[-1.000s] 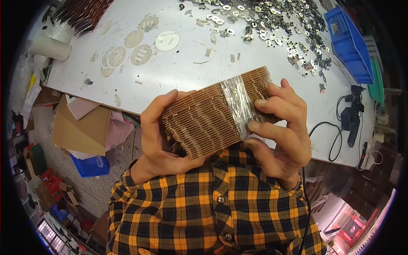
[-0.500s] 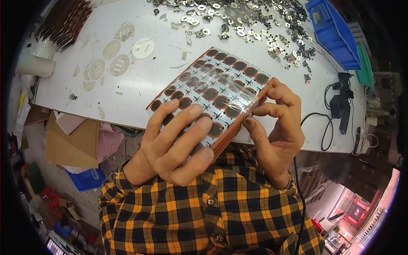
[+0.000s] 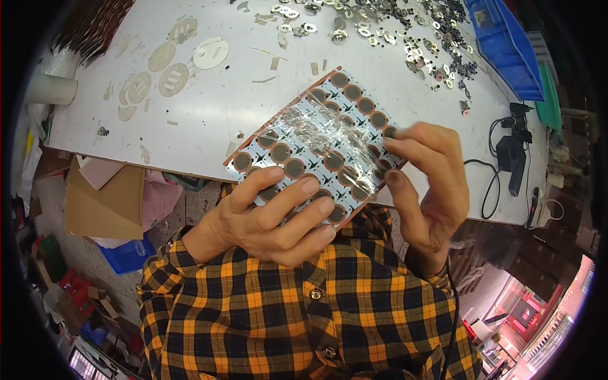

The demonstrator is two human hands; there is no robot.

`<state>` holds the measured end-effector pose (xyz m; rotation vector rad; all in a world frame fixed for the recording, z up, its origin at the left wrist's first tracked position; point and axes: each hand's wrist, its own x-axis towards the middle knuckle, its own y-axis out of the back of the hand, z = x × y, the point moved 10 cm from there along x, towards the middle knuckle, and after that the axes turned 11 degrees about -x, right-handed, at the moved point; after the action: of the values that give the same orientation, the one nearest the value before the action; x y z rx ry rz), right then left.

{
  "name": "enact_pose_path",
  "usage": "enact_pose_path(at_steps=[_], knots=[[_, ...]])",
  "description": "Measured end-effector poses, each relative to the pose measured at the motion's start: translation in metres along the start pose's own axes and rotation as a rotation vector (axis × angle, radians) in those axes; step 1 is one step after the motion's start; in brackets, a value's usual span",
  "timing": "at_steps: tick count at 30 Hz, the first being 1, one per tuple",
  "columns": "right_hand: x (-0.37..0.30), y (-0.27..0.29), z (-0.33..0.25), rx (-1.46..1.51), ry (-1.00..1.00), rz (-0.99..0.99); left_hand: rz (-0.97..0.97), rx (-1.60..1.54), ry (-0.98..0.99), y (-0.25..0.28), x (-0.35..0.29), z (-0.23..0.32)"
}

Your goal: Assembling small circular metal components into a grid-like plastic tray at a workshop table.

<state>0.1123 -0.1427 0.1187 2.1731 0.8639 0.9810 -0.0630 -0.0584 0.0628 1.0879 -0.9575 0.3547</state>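
Note:
A stack of printed sheets (image 3: 278, 152) with rows of dark round spots on pale blue-white is tilted above the table's near edge. Crinkled clear film (image 3: 329, 136) crosses its middle as a shiny band. My left hand (image 3: 272, 218) grips the near left part of the stack, its fingers spread over the top; the thumb is hidden. At the right edge, by the end of the film band, is my right hand (image 3: 430, 180). Its bent fingers and thumb are apart, with the tips at the stack's corner; whether they catch any film cannot be made out.
Many small metal pieces (image 3: 430, 47) lie scattered at the back right, beside a blue bin (image 3: 506, 50). Flat pale discs (image 3: 211, 53) are on the left of the table (image 3: 190, 126). A black adapter with cables (image 3: 510, 152) lies right. Brown sheets (image 3: 95, 28) are piled back left.
The stack has turned and levelled, so its top shows more and its side edges less. My right hand has moved right, its fingers and thumb loosened from the stack's edge. My left hand keeps its hold.

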Motion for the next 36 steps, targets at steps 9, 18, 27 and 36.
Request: enact_pose_path(at_steps=[9, 18, 27, 36], knots=[[0.02, -0.031, -0.022, -0.197, 0.292, -0.246, -0.035, 0.05, -0.031, -0.003, 0.004, 0.002], [0.038, -0.029, -0.023, -0.167, 0.271, -0.253, -0.127, -0.005, -0.14, -0.01, 0.005, 0.009], [0.059, -0.051, -0.029, -0.266, 0.419, -0.249, -0.151, -0.037, -0.144, -0.009, 0.009, 0.008], [0.071, -0.063, -0.035, -0.014, 0.46, -0.496, -0.098, -0.032, -0.149, -0.006, 0.011, 0.005]])
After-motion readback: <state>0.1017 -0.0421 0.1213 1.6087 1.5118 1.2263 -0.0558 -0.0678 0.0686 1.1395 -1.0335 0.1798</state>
